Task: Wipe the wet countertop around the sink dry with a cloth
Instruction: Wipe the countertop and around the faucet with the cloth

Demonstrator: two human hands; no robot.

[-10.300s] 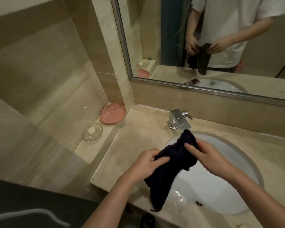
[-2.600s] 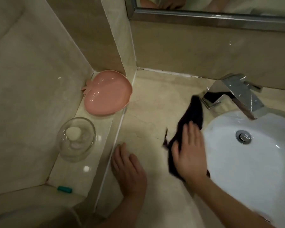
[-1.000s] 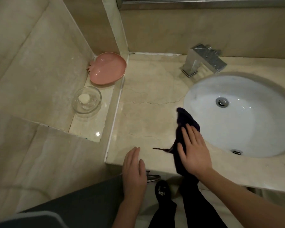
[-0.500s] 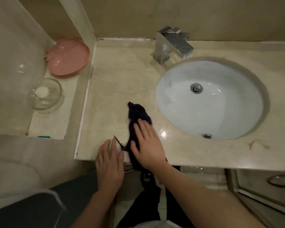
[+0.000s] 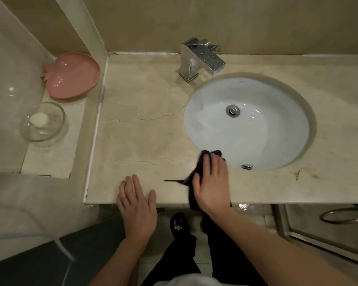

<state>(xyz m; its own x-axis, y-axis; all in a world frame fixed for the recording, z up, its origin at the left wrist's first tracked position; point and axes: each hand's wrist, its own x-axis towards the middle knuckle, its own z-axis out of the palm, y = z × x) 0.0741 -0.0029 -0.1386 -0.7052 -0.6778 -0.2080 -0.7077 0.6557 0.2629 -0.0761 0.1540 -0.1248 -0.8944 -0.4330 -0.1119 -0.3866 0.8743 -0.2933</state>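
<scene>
A dark cloth [image 5: 201,162] lies on the beige marble countertop [image 5: 145,137] at the front left rim of the white oval sink [image 5: 248,124]. My right hand [image 5: 211,182] presses flat on the cloth with straight fingers; one end of the cloth hangs over the counter's front edge. My left hand [image 5: 136,201] rests flat on the counter's front edge, to the left of the cloth, holding nothing. The counter strip in front of the sink shows faint glossy patches.
A chrome faucet [image 5: 201,58] stands behind the sink. On a lower ledge at left sit a pink dish [image 5: 72,75] and a glass bowl [image 5: 42,121] with a white soap. A chrome ring [image 5: 343,215] hangs under the counter at right. My dark-trousered legs are below.
My right hand has slid the cloth to the right along the front edge, from left of the sink to its front rim. My left hand stays flat at the counter's edge.
</scene>
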